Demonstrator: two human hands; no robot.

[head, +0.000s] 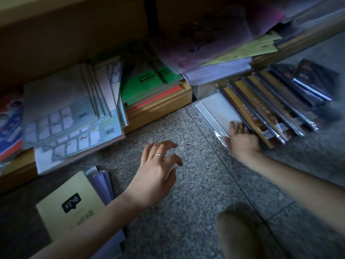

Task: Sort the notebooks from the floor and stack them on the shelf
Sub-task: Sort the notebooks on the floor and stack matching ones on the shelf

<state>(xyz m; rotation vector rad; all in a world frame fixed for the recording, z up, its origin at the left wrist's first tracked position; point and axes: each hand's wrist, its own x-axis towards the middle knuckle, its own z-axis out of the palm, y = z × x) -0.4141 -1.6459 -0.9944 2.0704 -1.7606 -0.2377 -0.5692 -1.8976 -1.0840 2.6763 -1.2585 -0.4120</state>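
A fanned row of wrapped brown-and-yellow notebooks (265, 107) lies on the granite floor at the right, over a white spiral notebook (216, 111). My right hand (242, 141) rests on the near ends of these, thumb on the white cover, fingers tucked under the first brown notebook. My left hand (158, 171), wearing a ring, hovers over bare floor with fingers spread and holds nothing. A yellow notebook (69, 206) with purple ones beneath lies at the lower left. The low wooden shelf (160, 107) carries pale and green stacks.
A leaning pile of grey-blue workbooks (71, 113) overhangs the shelf at left. Green and red books (149, 85) sit in the middle. Purple and yellow sheets (224, 45) hang off an upper shelf. Dark wrapped packs (311, 85) lie at far right. My knee (242, 234) is near the bottom.
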